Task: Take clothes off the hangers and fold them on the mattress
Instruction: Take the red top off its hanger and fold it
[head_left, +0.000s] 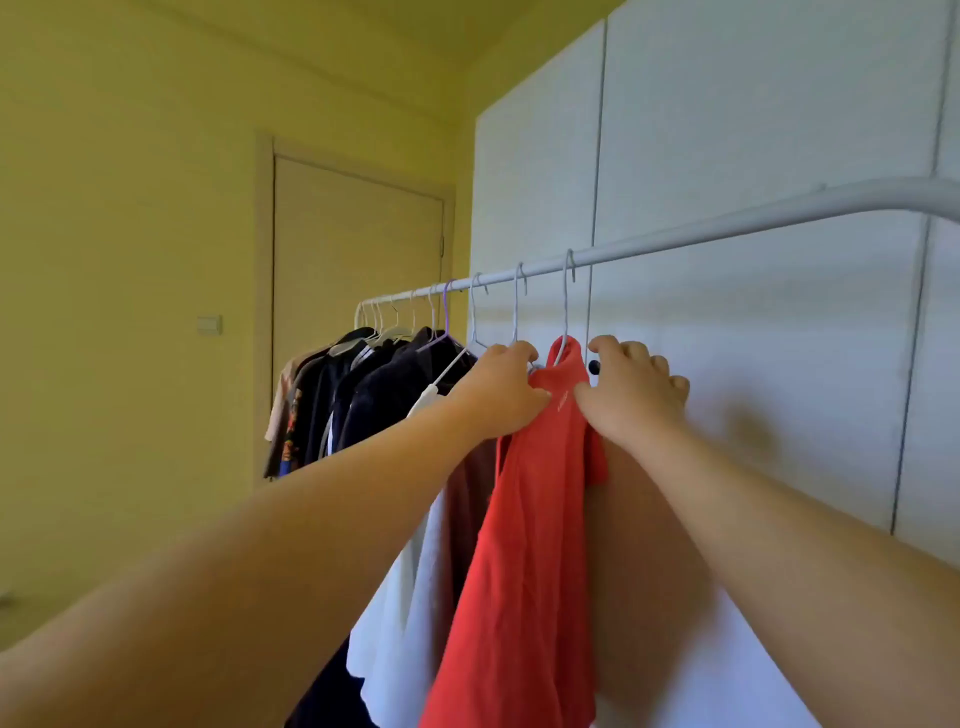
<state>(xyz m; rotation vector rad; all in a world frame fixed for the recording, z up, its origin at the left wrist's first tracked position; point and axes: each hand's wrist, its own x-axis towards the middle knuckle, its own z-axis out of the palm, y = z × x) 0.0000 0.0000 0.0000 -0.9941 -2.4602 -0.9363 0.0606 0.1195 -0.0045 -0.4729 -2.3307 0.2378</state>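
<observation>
Both bare arms reach up and forward, the left hand (501, 387) and the right hand (631, 389) each curled, knuckles up, gripping the top of the coral-red cotton garment (524, 545), which hangs on a thin pale wire hanger (565, 306) hooked over the white metal clothes rail (675, 239).

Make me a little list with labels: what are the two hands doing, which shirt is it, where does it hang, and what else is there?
left hand: grips the red shirt beside its collar
right hand: grips the shirt's other shoulder
red shirt: on its hanger, not yet taken off
hanger: hook over the white rail
other clothes: dark and pale ones on the rail, further along
behind: white wardrobe and a closed door
mattress: not in view
</observation>
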